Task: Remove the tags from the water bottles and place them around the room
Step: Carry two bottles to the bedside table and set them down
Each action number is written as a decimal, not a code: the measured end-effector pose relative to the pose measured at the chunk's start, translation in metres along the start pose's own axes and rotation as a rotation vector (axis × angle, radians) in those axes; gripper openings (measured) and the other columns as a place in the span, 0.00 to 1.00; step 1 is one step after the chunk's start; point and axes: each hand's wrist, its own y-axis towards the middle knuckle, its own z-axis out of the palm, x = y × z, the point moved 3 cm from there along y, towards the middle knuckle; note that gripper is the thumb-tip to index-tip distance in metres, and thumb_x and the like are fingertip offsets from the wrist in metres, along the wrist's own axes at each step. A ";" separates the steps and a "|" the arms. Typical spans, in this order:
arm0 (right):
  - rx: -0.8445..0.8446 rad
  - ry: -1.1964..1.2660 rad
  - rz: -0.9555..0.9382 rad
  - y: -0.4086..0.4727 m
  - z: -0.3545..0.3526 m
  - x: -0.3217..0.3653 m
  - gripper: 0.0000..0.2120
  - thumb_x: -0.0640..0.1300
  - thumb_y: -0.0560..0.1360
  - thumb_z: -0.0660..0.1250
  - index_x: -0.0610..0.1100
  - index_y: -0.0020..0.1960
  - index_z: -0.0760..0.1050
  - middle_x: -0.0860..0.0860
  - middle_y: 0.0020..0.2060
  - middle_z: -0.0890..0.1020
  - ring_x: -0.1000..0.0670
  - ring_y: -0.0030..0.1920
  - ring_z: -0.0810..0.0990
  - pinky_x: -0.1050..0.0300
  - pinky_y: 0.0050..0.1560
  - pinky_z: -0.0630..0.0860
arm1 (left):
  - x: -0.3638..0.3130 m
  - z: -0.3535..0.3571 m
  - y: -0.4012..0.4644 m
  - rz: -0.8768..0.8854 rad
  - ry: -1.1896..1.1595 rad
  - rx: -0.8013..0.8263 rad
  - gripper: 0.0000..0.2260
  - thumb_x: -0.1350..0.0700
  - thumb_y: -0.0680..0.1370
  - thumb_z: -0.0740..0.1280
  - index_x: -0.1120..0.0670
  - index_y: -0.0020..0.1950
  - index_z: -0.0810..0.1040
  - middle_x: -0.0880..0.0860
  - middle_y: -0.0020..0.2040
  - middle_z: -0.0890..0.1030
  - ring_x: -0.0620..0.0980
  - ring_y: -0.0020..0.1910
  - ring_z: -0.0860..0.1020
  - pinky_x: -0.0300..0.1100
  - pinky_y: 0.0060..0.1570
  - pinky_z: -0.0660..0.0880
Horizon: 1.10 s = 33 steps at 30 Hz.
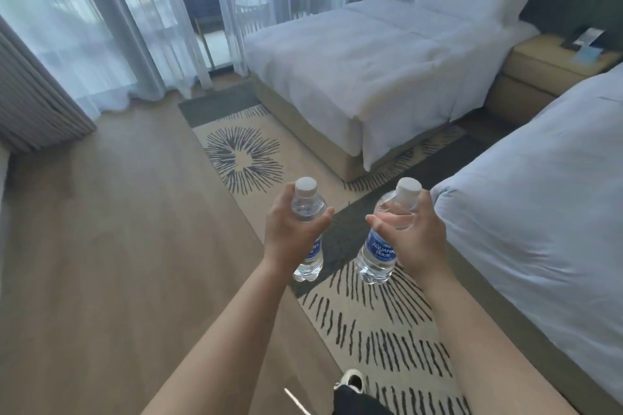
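Both hands, left hand (291,229) and right hand (416,229), each grip a bottle (308,205) (379,253); I'd carry them upright to the nightstand (539,61) at upper right.

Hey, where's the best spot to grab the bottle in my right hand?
Grip the right bottle at its shoulder, above the blue label, coming from its right side as the right hand does. It hangs upright, and the body narrows there.

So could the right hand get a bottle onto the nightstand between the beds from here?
Probably not yet. The right hand grips its bottle well short of the nightstand; the near bed lies on that side, though the rug aisle between the beds looks open.
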 end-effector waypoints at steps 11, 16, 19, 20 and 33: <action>-0.171 -0.068 0.090 0.191 0.024 -0.075 0.29 0.62 0.62 0.75 0.58 0.54 0.64 0.59 0.47 0.77 0.62 0.45 0.77 0.71 0.39 0.69 | 0.032 0.138 0.204 0.055 -0.002 0.192 0.16 0.47 0.68 0.77 0.44 0.49 0.73 0.45 0.44 0.80 0.41 0.43 0.79 0.36 0.43 0.74; -0.278 -0.074 0.148 0.292 0.003 -0.094 0.27 0.62 0.61 0.76 0.60 0.52 0.65 0.59 0.45 0.79 0.62 0.45 0.78 0.68 0.39 0.70 | 0.026 0.211 0.300 0.040 -0.035 0.284 0.18 0.47 0.67 0.77 0.46 0.51 0.74 0.46 0.46 0.82 0.47 0.47 0.81 0.48 0.49 0.78; -0.324 -0.093 0.174 0.342 -0.012 -0.105 0.27 0.61 0.61 0.76 0.58 0.53 0.66 0.58 0.46 0.79 0.60 0.45 0.79 0.71 0.38 0.69 | 0.024 0.252 0.347 0.034 -0.054 0.327 0.19 0.44 0.65 0.76 0.43 0.52 0.74 0.45 0.46 0.82 0.46 0.47 0.81 0.52 0.50 0.79; -0.337 -0.099 0.181 0.357 -0.017 -0.110 0.28 0.60 0.61 0.77 0.57 0.54 0.66 0.58 0.47 0.79 0.58 0.46 0.79 0.72 0.38 0.68 | 0.023 0.266 0.361 0.034 -0.055 0.337 0.19 0.43 0.64 0.76 0.42 0.51 0.74 0.45 0.45 0.82 0.45 0.46 0.81 0.52 0.49 0.79; -0.482 -0.212 0.259 0.576 -0.052 -0.203 0.34 0.64 0.61 0.73 0.51 0.60 0.67 0.55 0.49 0.76 0.54 0.47 0.76 0.68 0.44 0.72 | 0.047 0.459 0.569 0.069 -0.088 0.473 0.19 0.40 0.65 0.74 0.42 0.51 0.73 0.41 0.44 0.81 0.41 0.44 0.80 0.48 0.48 0.80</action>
